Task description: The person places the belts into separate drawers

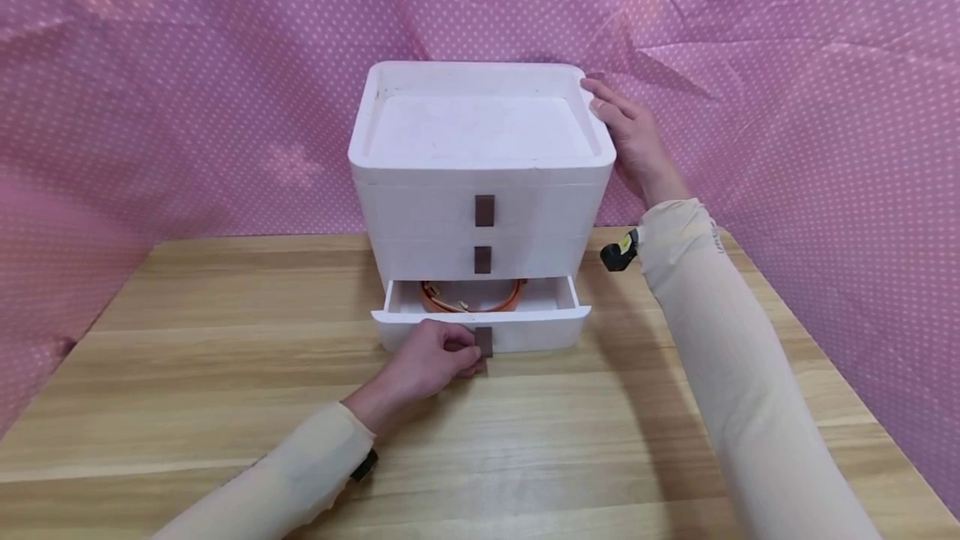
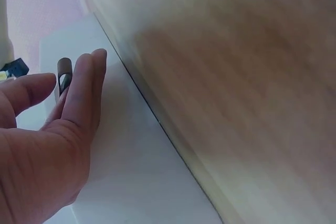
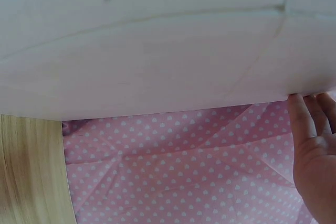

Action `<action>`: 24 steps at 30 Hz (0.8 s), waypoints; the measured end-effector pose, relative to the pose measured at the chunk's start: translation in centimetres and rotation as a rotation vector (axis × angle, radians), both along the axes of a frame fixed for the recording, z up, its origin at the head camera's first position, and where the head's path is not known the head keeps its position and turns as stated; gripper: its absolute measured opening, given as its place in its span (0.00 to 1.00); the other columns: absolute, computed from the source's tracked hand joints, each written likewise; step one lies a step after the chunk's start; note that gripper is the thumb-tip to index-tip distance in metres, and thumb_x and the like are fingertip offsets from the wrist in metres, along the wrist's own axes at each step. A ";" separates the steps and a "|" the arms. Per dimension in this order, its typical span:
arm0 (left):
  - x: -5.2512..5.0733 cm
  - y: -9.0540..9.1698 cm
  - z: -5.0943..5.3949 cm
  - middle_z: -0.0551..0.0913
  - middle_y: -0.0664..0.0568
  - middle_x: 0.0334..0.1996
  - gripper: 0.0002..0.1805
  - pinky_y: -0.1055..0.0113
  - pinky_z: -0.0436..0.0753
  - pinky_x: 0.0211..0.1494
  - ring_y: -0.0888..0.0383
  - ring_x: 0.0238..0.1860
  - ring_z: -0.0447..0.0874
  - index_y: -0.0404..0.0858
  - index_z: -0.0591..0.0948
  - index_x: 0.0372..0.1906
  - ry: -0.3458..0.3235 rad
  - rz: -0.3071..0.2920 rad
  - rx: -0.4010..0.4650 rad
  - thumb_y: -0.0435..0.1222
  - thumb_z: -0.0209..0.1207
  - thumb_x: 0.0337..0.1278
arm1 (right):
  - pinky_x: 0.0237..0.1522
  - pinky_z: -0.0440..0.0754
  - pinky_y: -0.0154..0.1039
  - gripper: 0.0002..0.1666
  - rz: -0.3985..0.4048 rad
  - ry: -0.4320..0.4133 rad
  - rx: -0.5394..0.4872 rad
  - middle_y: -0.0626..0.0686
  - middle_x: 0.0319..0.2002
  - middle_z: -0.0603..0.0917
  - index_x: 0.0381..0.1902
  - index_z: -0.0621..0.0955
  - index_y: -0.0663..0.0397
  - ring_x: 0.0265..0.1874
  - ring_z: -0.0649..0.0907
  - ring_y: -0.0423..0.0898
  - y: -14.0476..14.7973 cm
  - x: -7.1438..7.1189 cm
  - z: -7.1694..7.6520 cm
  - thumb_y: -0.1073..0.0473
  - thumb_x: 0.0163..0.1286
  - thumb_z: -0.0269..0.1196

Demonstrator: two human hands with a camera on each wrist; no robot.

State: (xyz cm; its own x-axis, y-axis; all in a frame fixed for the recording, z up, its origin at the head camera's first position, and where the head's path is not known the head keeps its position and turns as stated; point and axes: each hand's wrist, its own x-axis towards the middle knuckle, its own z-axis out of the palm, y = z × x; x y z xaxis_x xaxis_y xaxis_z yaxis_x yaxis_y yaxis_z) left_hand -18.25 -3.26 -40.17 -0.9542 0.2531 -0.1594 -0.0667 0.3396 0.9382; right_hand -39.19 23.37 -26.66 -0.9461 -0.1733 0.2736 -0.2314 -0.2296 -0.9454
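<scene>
A white drawer cabinet [image 1: 480,198] stands on the table, its bottom drawer [image 1: 540,332] pulled out. Inside that drawer lies a coiled orange-brown strap [image 1: 512,300] with small gold-coloured parts. At the drawer front my left hand [image 1: 431,357] pinches the brown pull tab [image 1: 484,342] between thumb and fingers; the left wrist view shows the tab [image 2: 64,66] beside the fingertips. My right hand [image 1: 633,136] rests against the cabinet's upper right side with fingers extended. In the right wrist view, its fingertips [image 3: 295,103] touch the white side wall.
The cabinet's top is a shallow tray [image 1: 480,127] with a raised rim. Two upper drawers with brown tabs [image 1: 484,211] are closed. Behind and beside the wooden table [image 1: 225,340] hangs pink dotted cloth [image 1: 262,65].
</scene>
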 end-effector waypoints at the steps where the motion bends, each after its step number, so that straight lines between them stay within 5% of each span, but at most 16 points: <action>1: 0.0 0.0 0.1 0.86 0.42 0.33 0.05 0.62 0.88 0.41 0.51 0.37 0.87 0.26 0.83 0.40 0.005 0.000 -0.013 0.24 0.58 0.63 | 0.52 0.81 0.34 0.26 0.001 0.000 -0.002 0.51 0.68 0.72 0.67 0.74 0.52 0.63 0.73 0.52 0.0 0.0 0.0 0.60 0.72 0.59; 12: -0.1 -0.2 0.1 0.86 0.50 0.30 0.05 0.68 0.82 0.35 0.61 0.31 0.81 0.33 0.85 0.36 0.129 -0.053 -0.197 0.30 0.60 0.64 | 0.52 0.81 0.34 0.26 0.008 0.027 -0.005 0.52 0.68 0.72 0.68 0.74 0.55 0.62 0.73 0.51 0.0 0.0 -0.2 0.60 0.73 0.59; 24: -0.3 -0.2 0.5 0.85 0.52 0.29 0.06 0.66 0.81 0.35 0.60 0.30 0.78 0.35 0.86 0.35 0.148 -0.051 -0.255 0.32 0.60 0.65 | 0.48 0.83 0.34 0.25 0.000 0.008 -0.032 0.53 0.67 0.73 0.66 0.75 0.55 0.59 0.75 0.52 0.0 -0.2 0.0 0.61 0.72 0.60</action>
